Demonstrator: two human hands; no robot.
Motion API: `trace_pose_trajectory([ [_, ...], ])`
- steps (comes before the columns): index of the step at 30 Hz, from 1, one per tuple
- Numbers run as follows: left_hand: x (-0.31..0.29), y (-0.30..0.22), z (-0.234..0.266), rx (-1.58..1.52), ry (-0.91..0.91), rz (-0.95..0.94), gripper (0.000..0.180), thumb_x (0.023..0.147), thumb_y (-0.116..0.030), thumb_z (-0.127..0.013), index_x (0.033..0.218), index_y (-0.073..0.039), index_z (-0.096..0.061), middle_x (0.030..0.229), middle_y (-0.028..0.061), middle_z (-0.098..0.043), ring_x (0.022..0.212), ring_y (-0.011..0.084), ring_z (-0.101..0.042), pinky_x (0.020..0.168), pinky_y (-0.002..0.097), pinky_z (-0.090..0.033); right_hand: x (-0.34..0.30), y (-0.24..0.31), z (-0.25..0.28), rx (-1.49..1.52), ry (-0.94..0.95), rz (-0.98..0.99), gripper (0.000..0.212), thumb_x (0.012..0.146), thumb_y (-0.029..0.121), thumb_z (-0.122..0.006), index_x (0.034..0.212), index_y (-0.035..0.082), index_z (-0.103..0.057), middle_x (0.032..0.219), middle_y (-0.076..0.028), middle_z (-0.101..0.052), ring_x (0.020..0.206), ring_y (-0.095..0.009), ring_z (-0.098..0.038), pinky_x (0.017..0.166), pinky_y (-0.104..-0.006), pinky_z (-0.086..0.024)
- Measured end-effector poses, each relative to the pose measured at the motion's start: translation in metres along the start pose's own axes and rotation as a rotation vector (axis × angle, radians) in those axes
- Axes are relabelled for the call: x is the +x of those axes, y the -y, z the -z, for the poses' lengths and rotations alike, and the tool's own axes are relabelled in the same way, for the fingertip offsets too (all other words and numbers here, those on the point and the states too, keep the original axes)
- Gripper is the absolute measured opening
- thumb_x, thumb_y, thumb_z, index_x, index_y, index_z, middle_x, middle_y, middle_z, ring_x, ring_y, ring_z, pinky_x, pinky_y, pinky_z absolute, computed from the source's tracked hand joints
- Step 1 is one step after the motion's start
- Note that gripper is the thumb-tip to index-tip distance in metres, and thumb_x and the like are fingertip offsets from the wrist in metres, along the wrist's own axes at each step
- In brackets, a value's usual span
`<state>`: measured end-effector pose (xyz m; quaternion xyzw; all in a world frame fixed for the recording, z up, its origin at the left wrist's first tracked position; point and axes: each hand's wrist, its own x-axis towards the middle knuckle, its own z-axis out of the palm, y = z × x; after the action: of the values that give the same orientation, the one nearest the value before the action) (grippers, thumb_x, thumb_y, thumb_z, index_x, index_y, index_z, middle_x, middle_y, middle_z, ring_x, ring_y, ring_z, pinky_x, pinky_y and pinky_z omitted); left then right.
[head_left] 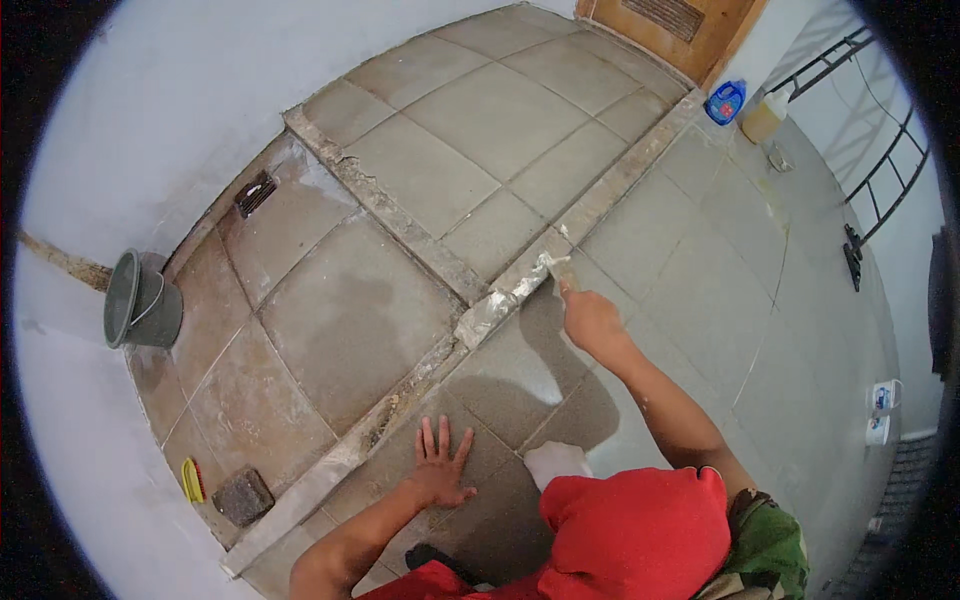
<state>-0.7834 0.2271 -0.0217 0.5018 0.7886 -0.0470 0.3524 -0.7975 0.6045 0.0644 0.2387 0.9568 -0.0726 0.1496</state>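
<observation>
My left hand (440,468) lies flat on the grey floor tile with its fingers spread, holding nothing. My right hand (592,318) is closed round a small brownish tool (564,274); its exact kind is too small to make out. The tool's tip touches a low concrete curb (600,195), beside a wet white smear (512,293) on the curb's top. This smear lies close to where a second curb (400,215) meets the first. Between my arms a whitish rounded thing (556,463) shows partly behind red cloth (640,530).
Left of the curb stand a grey bucket (158,308), a yellow brush (192,480) and a dark block (243,497). A floor drain (256,194) sits by the wall. Far right are a blue bottle (726,103), a yellowish jug (765,118), a black metal rack (885,160) and white tubs (880,412).
</observation>
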Motion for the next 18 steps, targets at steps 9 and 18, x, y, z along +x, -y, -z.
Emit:
trace_pose_trajectory([
  [9, -0.007, -0.006, 0.023, -0.027, 0.038, 0.016, 0.118, 0.079, -0.066, -0.066, 0.16, -0.016, 0.004, 0.158, 0.0362, 0.018, 0.14, 0.0617, 0.021, 0.112, 0.0703, 0.007, -0.003, -0.001, -0.005, 0.053, -0.056, -0.02, 0.053, 0.09, 0.009, -0.049, 0.143, 0.007, -0.049, 0.092, -0.025, -0.07, 0.087, -0.042, -0.07, 0.076, -0.0529, -0.055],
  [18, -0.007, -0.005, 0.018, -0.047, 0.03, 0.023, 0.115, 0.082, -0.062, -0.065, 0.16, -0.016, 0.005, 0.159, 0.0357, 0.015, 0.141, 0.0606, 0.021, 0.112, 0.0696, 0.007, -0.006, -0.006, -0.021, 0.055, -0.044, -0.024, 0.05, 0.092, 0.012, -0.049, 0.142, 0.005, -0.049, 0.093, -0.026, -0.07, 0.087, -0.044, -0.069, 0.078, -0.0539, -0.054],
])
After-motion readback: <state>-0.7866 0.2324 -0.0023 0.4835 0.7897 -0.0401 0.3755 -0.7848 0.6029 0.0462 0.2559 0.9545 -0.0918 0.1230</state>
